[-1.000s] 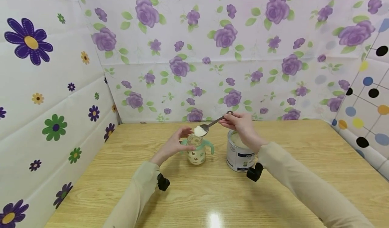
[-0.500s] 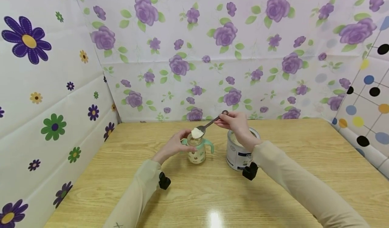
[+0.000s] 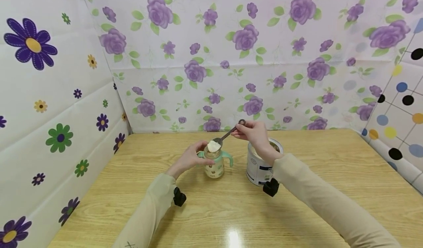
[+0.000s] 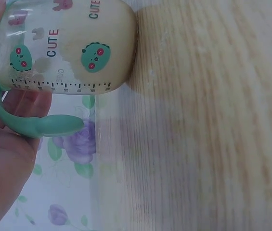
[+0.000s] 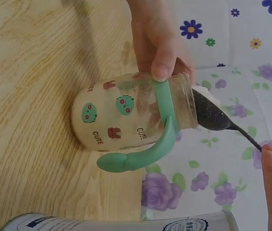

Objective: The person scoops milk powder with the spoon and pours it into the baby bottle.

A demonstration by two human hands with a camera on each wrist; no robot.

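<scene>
A clear baby bottle point(image 3: 214, 171) with mint-green handles point(image 5: 140, 156) and printed cartoon faces stands upright on the wooden table. Pale contents fill its lower part. My left hand point(image 3: 189, 159) grips it around the neck, thumb on the near side, as the right wrist view shows. My right hand point(image 3: 257, 135) pinches the handle of a dark spoon point(image 3: 227, 134). Heaped white powder point(image 3: 213, 146) lies in the spoon's bowl, which is right at the bottle's open mouth. In the right wrist view the spoon's bowl point(image 5: 212, 113) tilts across the rim.
A large white and blue tin point(image 3: 257, 170), open at the top, stands right of the bottle, beneath my right forearm. Flower-patterned cloth point(image 3: 195, 72) hangs behind the wooden table point(image 3: 211, 218) and along its left side; dotted cloth point(image 3: 400, 130) hangs on the right.
The spoon with the white powder has moved left and come closer over the bottle's mouth, my right hand shifting left with it. My left hand keeps its place on the bottle.
</scene>
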